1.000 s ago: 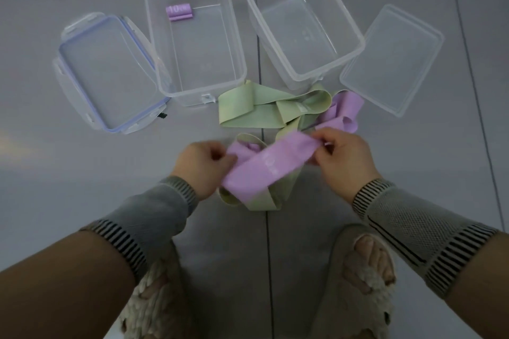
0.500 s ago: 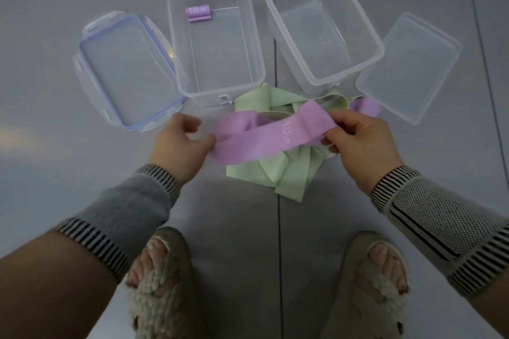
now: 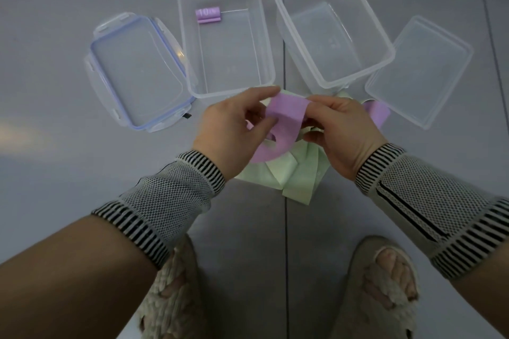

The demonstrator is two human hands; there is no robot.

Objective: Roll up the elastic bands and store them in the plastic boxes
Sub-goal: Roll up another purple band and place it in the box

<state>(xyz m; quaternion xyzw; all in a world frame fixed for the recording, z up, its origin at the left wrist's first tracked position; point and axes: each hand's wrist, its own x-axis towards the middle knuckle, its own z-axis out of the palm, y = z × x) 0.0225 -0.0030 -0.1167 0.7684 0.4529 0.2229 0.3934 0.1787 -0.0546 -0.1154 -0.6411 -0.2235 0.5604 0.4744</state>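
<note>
A purple elastic band [image 3: 283,121] hangs looped between my hands above the floor. My left hand [image 3: 234,129] pinches its left side, and my right hand [image 3: 338,129] pinches its right side. Under them lies a pile of pale green bands [image 3: 292,176], with another purple band [image 3: 378,114] peeking out at the right. The left clear plastic box [image 3: 190,69] holds one rolled purple band [image 3: 208,16]. The right clear box [image 3: 382,44] shows nothing inside.
A lid with blue seal [image 3: 137,71] lies left of the boxes, a plain clear lid [image 3: 418,71] at the right. My two feet in woven sandals [image 3: 176,300] stand on the grey floor below the pile.
My hands have come closer together, and the purple band, held stretched flat before, now sags in a loop between them.
</note>
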